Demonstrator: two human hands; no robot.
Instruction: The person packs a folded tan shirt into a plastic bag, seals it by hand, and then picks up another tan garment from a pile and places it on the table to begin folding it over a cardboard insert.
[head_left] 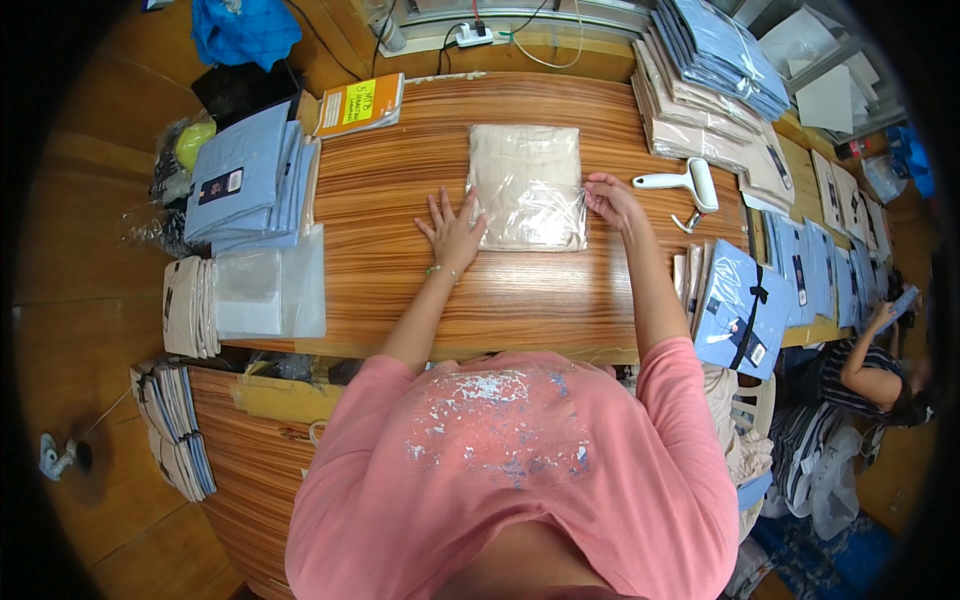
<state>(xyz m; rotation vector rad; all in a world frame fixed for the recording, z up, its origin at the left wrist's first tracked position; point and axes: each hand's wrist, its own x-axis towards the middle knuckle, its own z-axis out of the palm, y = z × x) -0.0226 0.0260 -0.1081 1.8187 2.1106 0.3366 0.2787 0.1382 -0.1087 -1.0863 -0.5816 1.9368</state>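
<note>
In front of me on the wooden table lies a folded beige cloth [522, 160] inside a clear plastic bag [545, 215], glossy with reflections on its near half. My left hand [455, 232] rests with fingers spread, partly on the table and partly against the bag's left edge. At the right edge, the fingertips of my right hand [613, 202] pinch the plastic. Just right of that hand is a white lint roller [680, 183], with a small hooked metal-and-white piece [688, 221] beside it.
Stacked bagged blue cloths [240, 180], clear sleeves [285, 290] and an orange notebook [362, 103] occupy the left. Tall bagged piles [700, 90] stand back right; a blue bundle tied with black ribbon [740, 310] sits near right. Another person [865, 370] works farther right.
</note>
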